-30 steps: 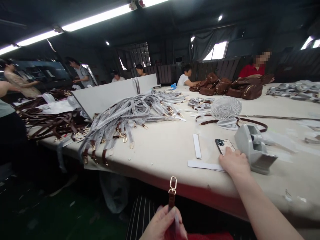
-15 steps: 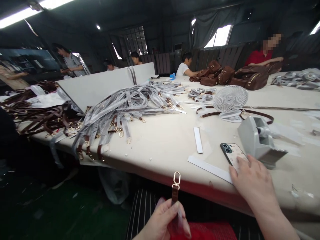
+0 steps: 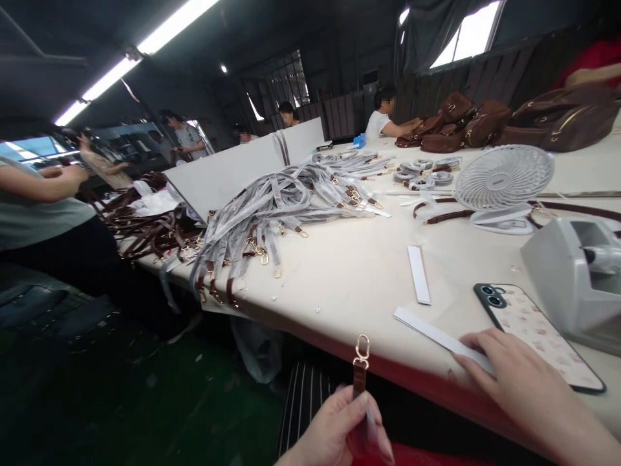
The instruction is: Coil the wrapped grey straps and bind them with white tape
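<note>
Upright, brown strap (image 3: 359, 382), clasp (image 3: 361, 349) topmost, left hand (image 3: 334, 430)

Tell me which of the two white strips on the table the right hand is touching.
The right hand rests its fingertips on the longer white strip, lying slantwise nearest the table edge beside the phone. The shorter strip lies apart, farther in, untouched.

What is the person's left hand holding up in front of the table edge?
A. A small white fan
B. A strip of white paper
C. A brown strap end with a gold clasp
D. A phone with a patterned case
C: the left hand pinches a brown strap end topped by a gold clasp, upright below the table edge; the phone, fan and white paper strip all lie or stand on the table.
</note>
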`<state>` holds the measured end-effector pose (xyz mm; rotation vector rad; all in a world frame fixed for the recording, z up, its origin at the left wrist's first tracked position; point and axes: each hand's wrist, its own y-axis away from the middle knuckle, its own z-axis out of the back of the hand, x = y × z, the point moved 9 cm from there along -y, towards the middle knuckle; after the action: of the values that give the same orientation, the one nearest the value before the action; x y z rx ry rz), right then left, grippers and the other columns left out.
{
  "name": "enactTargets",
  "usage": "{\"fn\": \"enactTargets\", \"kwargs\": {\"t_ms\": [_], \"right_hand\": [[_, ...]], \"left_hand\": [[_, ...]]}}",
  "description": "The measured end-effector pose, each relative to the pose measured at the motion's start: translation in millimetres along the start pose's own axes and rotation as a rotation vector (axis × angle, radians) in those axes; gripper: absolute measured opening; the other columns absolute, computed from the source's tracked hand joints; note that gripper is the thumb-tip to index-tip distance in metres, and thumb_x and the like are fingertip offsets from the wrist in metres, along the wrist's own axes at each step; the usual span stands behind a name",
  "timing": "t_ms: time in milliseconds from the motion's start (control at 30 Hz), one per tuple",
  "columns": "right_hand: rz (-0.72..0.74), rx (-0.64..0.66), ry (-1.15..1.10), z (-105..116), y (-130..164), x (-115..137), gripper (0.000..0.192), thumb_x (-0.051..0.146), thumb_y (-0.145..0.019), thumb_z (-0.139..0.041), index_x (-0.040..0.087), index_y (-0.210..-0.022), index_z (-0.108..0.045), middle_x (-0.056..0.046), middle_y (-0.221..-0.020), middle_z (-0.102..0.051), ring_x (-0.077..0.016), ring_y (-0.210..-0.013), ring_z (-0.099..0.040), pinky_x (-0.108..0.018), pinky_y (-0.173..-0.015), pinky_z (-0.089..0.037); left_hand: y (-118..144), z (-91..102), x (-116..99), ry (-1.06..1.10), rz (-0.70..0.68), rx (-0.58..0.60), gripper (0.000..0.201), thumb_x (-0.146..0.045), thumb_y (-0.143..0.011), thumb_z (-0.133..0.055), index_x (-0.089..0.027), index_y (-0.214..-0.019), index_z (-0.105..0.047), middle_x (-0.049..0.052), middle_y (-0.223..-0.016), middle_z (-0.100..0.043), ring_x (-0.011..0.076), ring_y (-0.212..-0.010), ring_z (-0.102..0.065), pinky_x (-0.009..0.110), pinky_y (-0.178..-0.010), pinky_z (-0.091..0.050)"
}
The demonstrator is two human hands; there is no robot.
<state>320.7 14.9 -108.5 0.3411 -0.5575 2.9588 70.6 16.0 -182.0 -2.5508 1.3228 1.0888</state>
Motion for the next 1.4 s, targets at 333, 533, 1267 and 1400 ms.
{"fn": "enactTargets", "kwargs": {"t_ms": [333,533,1267,1400], "right_hand": [[-0.190,0.263,-0.184,-16,-29,7,0.026,0.048,-0.083,-0.046,0.026,-0.083,-0.058,-0.007,-0.071,-0.069,-0.0280,-0.061,-0.065,-0.037,-0.056,-0.046],[-0.026,-0.136,-0.301,37,-38,84,0.038,0.048,-0.094,-0.040,0.019,-0.098,-0.065,-0.014,-0.106,-0.069,-0.0316,-0.103,-0.061,-0.043,-0.092,-0.046],[0.275,0.844,-0.796,-39,125,209,0.033,0.035,-0.100,-0.043,0.021,-0.075,-0.058,0.001,-0.070,-0.064,-0.0143,-0.062,-0.053,-0.025,-0.062,-0.034],[0.309,0.864,-0.774,-45,132,216,0.030,0.033,-0.099,-0.047,0.021,-0.074,-0.058,0.003,-0.069,-0.065,-0.0119,-0.060,-0.053,-0.026,-0.059,-0.030]], "left_hand": [[14,-3.2,-10,-0.067,-0.018,-0.133,0.037,-0.048,-0.083,-0.070,-0.012,-0.078,-0.064,0.009,-0.061,-0.072,0.0161,-0.056,-0.067,0.023,-0.060,-0.047],[23,-10.5,-16,-0.242,-0.046,-0.211,0.037,-0.048,-0.089,-0.064,-0.012,-0.081,-0.066,0.009,-0.068,-0.072,0.0171,-0.067,-0.065,0.029,-0.074,-0.045],[86,14.6,-66,-0.356,0.107,0.084,0.029,-0.039,-0.077,-0.077,-0.012,-0.090,-0.078,0.010,-0.078,-0.072,0.0159,-0.062,-0.067,0.020,-0.051,-0.052],[108,45.5,-74,-0.543,0.226,0.013,0.023,-0.035,-0.081,-0.074,-0.012,-0.080,-0.078,0.011,-0.079,-0.072,0.0153,-0.062,-0.067,0.021,-0.054,-0.054]]}}
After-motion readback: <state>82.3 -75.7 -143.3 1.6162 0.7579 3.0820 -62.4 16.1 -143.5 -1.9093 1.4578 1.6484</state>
